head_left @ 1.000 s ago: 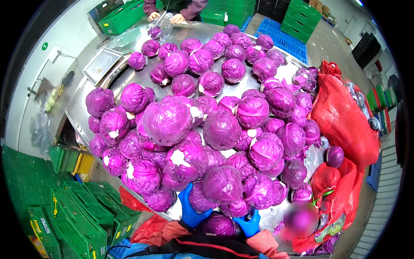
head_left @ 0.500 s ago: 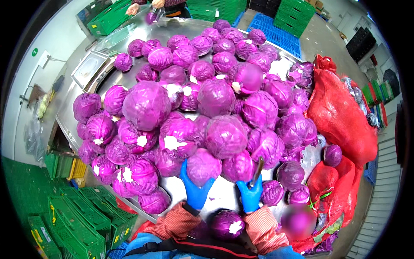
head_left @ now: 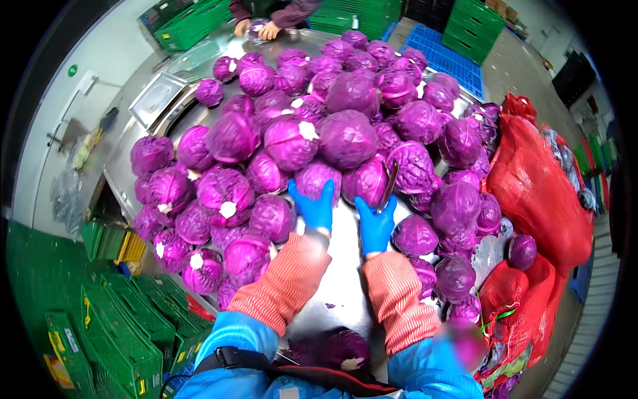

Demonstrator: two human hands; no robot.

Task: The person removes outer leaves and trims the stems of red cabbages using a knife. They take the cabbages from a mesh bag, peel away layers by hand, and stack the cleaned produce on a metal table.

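My left hand, in a blue glove, presses against the near side of a purple cabbage with thumb and fingers spread. My right hand, gloved alike, holds a knife with a dark curved blade pointing up and away. Its fingers rest against another purple cabbage. Both arms are stretched out over the metal table. Beyond my hands a large heap of purple cabbages is piled up, several showing white cut stems. Close to my body lies one more cabbage, partly in shadow.
Red mesh sacks lie along the right side. A scale stands at the far left. Green crates are stacked at lower left. Across the table, another person's hands are on a cabbage. A blue pallet lies behind.
Both my hands have moved away from my body, and the cabbages before them have shifted farther off. More bare metal shows between my arms. The other person's hands have come lower onto the table.
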